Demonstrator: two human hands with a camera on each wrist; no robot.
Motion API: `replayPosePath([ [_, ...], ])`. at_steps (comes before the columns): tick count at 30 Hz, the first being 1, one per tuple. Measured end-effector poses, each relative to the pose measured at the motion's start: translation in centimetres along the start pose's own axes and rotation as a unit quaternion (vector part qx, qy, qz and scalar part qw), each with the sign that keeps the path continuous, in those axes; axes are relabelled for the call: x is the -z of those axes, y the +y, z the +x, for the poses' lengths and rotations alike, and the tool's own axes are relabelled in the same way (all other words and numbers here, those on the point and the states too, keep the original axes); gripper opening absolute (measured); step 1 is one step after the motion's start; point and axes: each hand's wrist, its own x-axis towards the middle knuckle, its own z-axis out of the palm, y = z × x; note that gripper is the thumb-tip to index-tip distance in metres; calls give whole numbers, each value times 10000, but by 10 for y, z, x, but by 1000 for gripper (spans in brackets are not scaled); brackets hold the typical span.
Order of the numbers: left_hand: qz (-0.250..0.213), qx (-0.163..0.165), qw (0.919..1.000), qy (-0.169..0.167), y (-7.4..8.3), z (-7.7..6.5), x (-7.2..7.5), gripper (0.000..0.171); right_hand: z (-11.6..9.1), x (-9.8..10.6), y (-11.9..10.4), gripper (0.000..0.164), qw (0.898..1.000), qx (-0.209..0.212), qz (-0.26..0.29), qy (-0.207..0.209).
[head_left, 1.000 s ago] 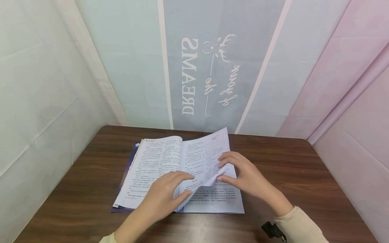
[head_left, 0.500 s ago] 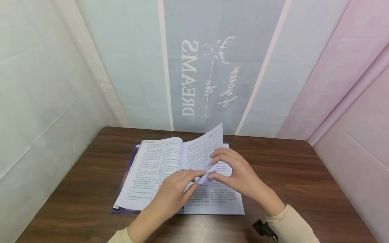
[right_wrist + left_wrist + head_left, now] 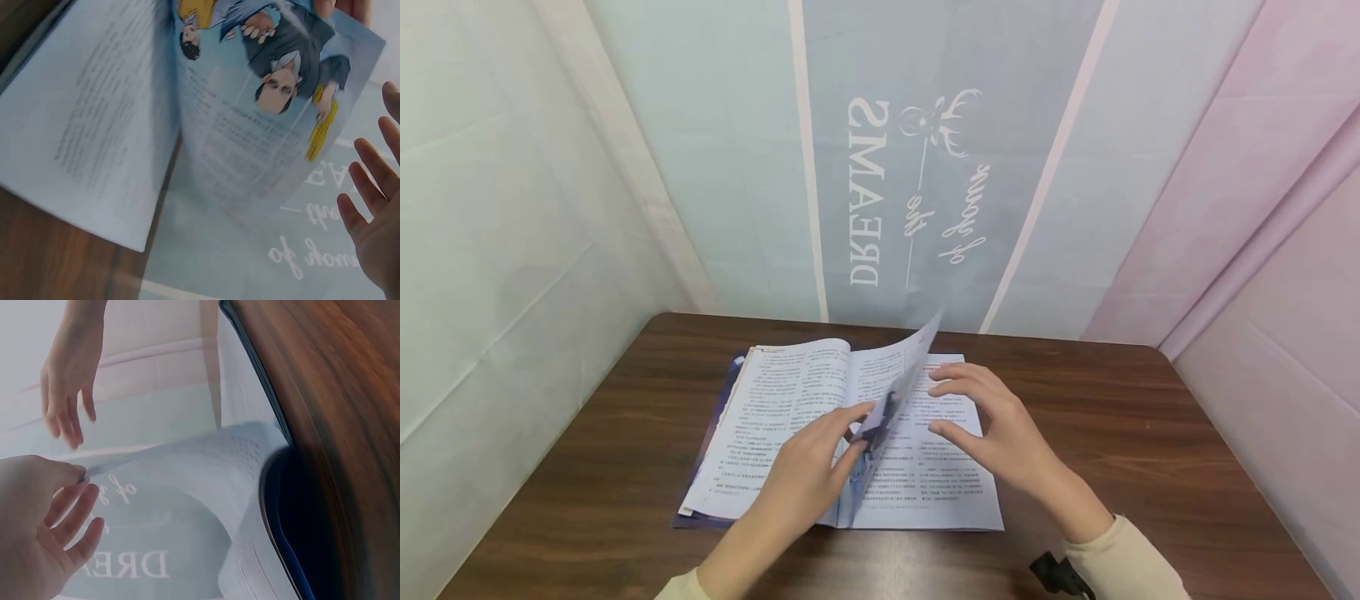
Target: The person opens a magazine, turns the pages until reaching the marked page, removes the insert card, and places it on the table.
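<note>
Head view: bright, diffuse light is falling evenly across the cloth backdrop [image 3: 917, 50]; pale glare is lying on the table [image 3: 898, 550] at its near side; the raised page [image 3: 912, 375] is blurring at its upper tip. Left wrist view: haze is flattening contrast; darkness is pooling beside the book [image 3: 247, 572]. Right wrist view: bluish cast is prevailing; print [image 3: 94, 103] is smearing.

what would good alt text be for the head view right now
A raised page of an open book is in the grip of a person's left hand, while their right hand is apart from it, at the book's right side. The book lies on a dark wooden table before a pale cloth backdrop with white lettering.
</note>
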Motion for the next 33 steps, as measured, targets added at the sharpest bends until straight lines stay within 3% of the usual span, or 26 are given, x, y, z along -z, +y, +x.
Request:
replayPosePath([
  [7,331,884,9952,-261,-15,-12,8,69,-14,0,12,45,9995,-5,-311,5],
  [12,430,1310,9900,-306,-27,-22,16,78,-27,2,20,42,9985,-369,-354,-208],
  [18,533,1418,9879,-330,-43,-33,26,90,-43,3,31,42,9963,-626,-384,-444],
  [24,795,1444,9861,-195,-58,-44,35,89,-58,3,42,40,9932,-715,-616,-683],
  [33,849,1984,9751,-513,-75,-55,55,86,-79,7,53,47,9702,-1722,-736,-1540],
])
